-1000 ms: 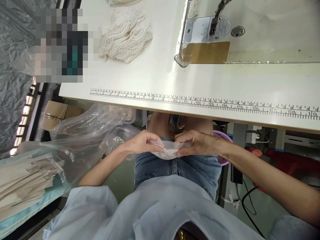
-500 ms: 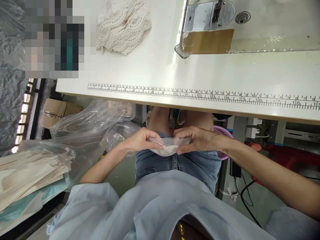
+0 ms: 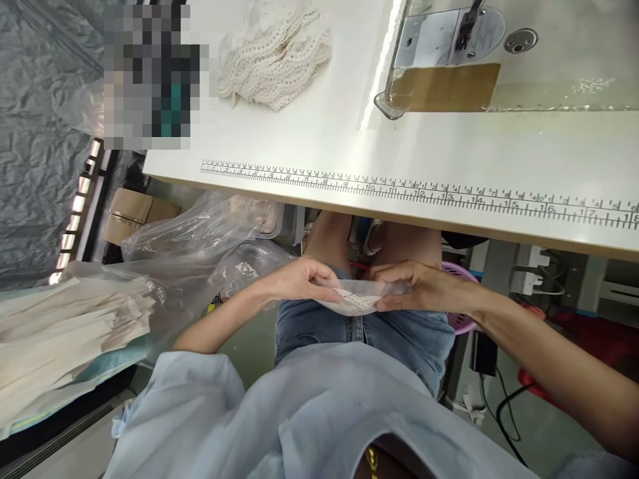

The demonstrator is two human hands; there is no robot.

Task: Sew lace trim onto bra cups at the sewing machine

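Note:
Over my lap, below the table's front edge, both hands pinch one small piece: cream eyelet lace with sheer white fabric (image 3: 357, 299). My left hand (image 3: 298, 280) grips its left end with closed fingers. My right hand (image 3: 418, 286) grips the right end, thumb pressed under the edge. The piece sags a little between them above my blue jeans (image 3: 399, 336).
A white sewing table (image 3: 309, 153) with a printed ruler (image 3: 414, 193) along its front edge lies ahead. A heap of cream lace (image 3: 277, 56) and the sewing machine's needle plate (image 3: 449, 40) sit on it. Clear plastic bags (image 3: 200, 243) and stacked cream fabric strips (image 3: 64, 332) are at my left.
Both hands keep hold of the lace piece and have spread slightly apart. The view has shifted so the table and hands appear further right.

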